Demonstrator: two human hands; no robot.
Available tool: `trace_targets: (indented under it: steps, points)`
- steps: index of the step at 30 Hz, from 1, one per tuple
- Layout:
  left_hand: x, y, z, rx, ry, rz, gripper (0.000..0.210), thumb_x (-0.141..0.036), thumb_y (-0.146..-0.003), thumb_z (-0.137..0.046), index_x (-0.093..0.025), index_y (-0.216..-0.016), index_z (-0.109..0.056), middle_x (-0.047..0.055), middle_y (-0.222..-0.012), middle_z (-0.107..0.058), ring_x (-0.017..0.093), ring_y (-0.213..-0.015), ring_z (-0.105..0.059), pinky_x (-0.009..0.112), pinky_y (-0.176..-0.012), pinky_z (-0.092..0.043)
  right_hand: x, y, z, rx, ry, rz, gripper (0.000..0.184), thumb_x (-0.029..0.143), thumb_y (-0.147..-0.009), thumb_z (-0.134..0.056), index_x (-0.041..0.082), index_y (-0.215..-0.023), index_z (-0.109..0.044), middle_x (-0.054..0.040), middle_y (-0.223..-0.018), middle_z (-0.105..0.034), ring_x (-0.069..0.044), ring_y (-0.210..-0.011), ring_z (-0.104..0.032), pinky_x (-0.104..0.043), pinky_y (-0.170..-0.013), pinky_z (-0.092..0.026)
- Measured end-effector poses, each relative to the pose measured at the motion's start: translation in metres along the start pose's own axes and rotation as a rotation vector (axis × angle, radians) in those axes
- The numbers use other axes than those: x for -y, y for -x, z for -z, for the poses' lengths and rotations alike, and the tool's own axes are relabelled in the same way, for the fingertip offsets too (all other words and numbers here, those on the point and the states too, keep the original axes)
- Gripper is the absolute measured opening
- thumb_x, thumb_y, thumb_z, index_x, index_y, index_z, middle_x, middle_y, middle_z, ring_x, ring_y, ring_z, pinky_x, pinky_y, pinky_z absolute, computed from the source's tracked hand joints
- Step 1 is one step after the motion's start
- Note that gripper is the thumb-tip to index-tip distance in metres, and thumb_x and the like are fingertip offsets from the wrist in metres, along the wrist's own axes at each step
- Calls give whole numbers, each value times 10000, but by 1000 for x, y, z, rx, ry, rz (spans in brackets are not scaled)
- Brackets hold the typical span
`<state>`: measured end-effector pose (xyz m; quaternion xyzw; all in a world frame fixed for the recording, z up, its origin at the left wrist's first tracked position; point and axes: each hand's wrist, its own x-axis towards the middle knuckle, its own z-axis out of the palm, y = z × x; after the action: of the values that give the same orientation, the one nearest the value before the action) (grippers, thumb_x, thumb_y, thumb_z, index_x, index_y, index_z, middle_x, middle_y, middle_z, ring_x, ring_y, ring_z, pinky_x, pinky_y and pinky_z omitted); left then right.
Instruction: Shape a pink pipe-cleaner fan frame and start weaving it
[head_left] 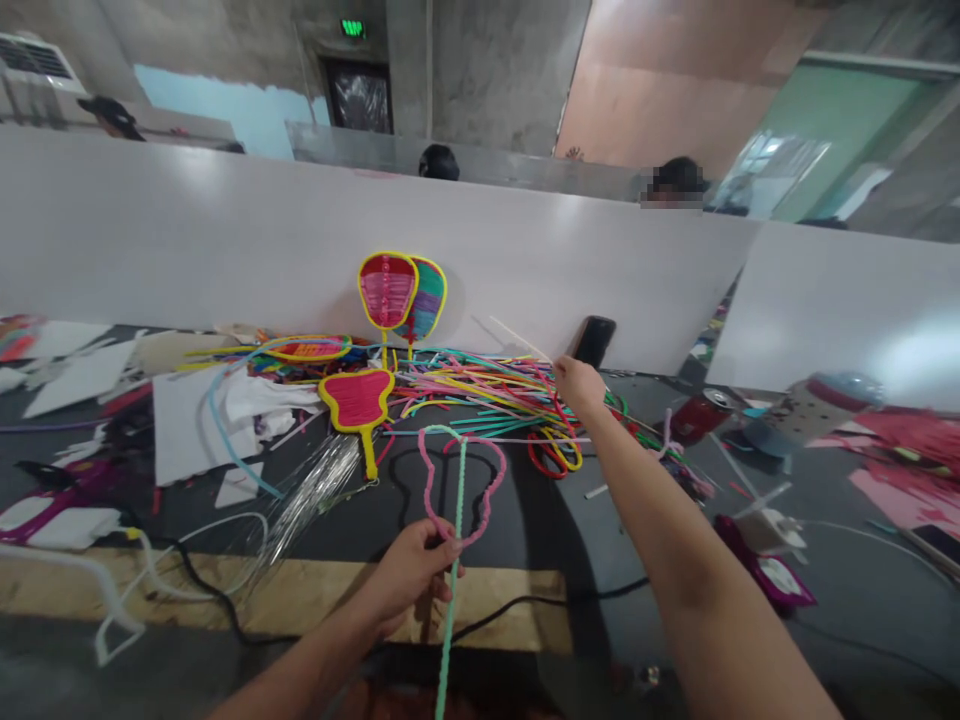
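My left hand (pixel 426 565) pinches a fan-shaped frame (pixel 489 500) at its lower end. Its outline is mostly pink pipe cleaner with a light green stretch at the top. A light green pipe cleaner (pixel 448 640) runs down the middle and hangs well below the fingers. Over the far side of the table, my right hand (pixel 581 388) is closed on a thin pale pipe cleaner (pixel 519 338), which points up and left. Beneath and left of that hand lies a heap of many-coloured pipe cleaners (pixel 480 388).
A finished red fan with yellow edging (pixel 358 400) lies left of the frame; a pink fan (pixel 387 290) leans on the white partition (pixel 285 220). A phone (pixel 595 340), a red can (pixel 701 412), silver strands (pixel 319 485) and a glue gun (pixel 772 565) surround the work.
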<state>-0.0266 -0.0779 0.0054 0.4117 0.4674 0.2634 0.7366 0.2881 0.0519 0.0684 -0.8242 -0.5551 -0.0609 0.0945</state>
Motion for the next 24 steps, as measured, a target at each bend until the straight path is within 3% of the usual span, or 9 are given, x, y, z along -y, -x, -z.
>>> trace_targets:
  steps: [5,10,13,20,24]
  points:
    - [1,1,-1,5,41,-14,357,-400,-593,-753,-164,-750,-536,-16,-629,-541,112,-525,-556,175,-370,-412,10,9,-6,-9,-21,129,334,256,-888,-377,192,-1145,-581,-119,-1156,-602,-213,-1040,-538,-278,-835,-394]
    - [4,2,9,-11,10,-3,358,-402,-626,-735,-152,-788,-536,-11,-646,-533,104,-550,-537,175,-385,-428,37,28,-38,156,-78,298,147,290,-789,-562,214,-813,-686,-57,-915,-687,-191,-883,-601,-232,-719,-417]
    - [5,1,13,2,-6,14,380,-416,-620,-734,-156,-796,-520,-21,-666,-517,112,-585,-551,177,-384,-436,38,30,-46,159,-128,288,152,255,-799,-542,197,-809,-682,-76,-883,-690,-200,-838,-612,-237,-673,-413]
    - [-8,2,21,128,-131,117,421,-521,-659,-658,-168,-825,-498,-25,-624,-569,91,-492,-545,186,-414,-442,15,18,-15,-37,-316,224,256,278,-894,-362,204,-946,-602,-41,-824,-673,-158,-731,-601,-225,-627,-402]
    - [-19,2,28,154,-377,209,508,-649,-658,-554,-153,-758,-512,7,-567,-596,90,-379,-506,174,-348,-360,6,22,7,-309,-720,219,210,311,-895,-364,184,-919,-530,-4,-690,-618,-119,-614,-566,-213,-591,-416]
